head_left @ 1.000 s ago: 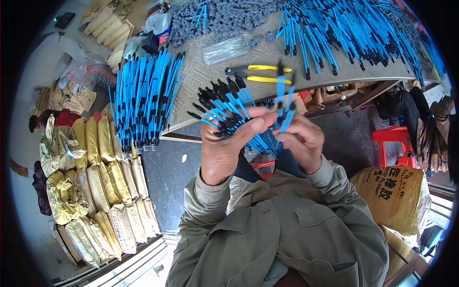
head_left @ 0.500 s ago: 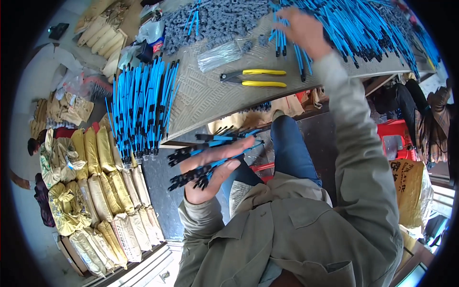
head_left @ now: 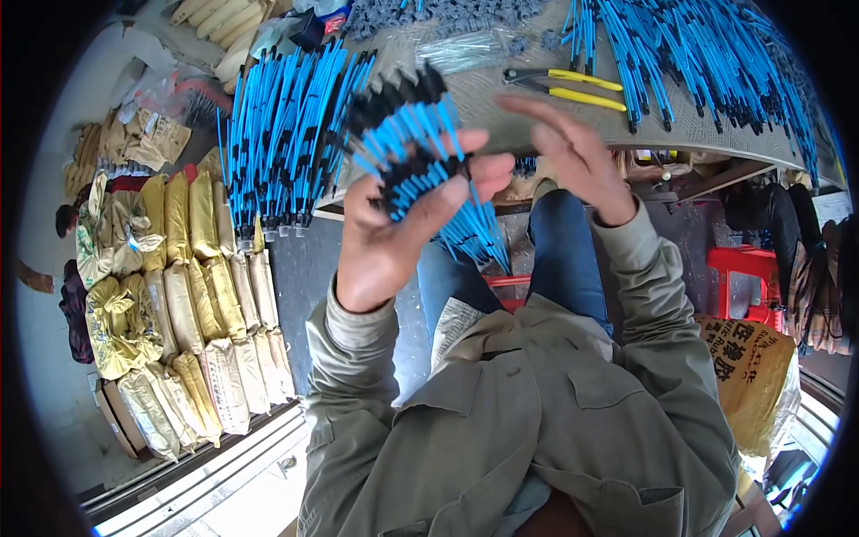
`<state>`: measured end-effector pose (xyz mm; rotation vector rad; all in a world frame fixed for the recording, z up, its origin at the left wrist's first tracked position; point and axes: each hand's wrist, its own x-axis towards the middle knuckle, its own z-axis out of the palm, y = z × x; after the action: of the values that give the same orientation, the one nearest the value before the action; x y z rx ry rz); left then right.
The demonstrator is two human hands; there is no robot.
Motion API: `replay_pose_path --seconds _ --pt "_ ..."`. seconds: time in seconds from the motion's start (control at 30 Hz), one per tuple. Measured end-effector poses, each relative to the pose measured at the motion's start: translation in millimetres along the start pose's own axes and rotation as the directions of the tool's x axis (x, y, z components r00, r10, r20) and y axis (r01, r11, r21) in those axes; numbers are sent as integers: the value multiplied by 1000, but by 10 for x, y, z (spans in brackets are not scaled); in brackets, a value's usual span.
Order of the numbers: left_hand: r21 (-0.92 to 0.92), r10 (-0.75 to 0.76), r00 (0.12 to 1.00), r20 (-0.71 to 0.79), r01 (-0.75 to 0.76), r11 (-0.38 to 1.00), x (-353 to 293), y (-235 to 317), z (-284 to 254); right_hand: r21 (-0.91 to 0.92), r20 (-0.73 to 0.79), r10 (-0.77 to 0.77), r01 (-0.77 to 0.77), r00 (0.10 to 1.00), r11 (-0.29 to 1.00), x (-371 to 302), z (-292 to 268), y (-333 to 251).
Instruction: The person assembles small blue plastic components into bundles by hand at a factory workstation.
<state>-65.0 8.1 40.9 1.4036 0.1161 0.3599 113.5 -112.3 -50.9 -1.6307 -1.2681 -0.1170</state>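
from where i stand, the left hand [head_left: 380, 246] curls around a fanned bundle of black-tipped blue rods [head_left: 407, 130] by the table's [head_left: 488, 100] near edge; the right hand [head_left: 580, 159], loosely open, seemingly empty, is apart, near yellow-handled pliers [head_left: 583, 96].

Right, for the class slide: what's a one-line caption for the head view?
Left hand grips a bundle of blue-and-black rods; the empty right hand hovers near yellow-handled pliers.

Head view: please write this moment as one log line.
left grip: holds blue-black rod bundle | right grip: open, apparently empty | pliers: on table
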Motion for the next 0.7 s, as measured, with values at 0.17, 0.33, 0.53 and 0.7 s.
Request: replay_pose_path --seconds 0.17,0.33,0.53,0.7 --pt "-191 -89 986 144 116 975 109 64 52 507 378 67 -267 923 820 -362 295 -194" --pt "-139 -127 980 156 149 979 103 59 99 700 597 17 -531 802 478 -708 425 -51" --pt "-52 -37 994 98 43 998 93 66 219 739 615 90 -613 783 279 -706 498 -273" --pt "40 -99 994 41 97 994 101 112 222 824 455 104 -462 884 328 -664 547 -304"
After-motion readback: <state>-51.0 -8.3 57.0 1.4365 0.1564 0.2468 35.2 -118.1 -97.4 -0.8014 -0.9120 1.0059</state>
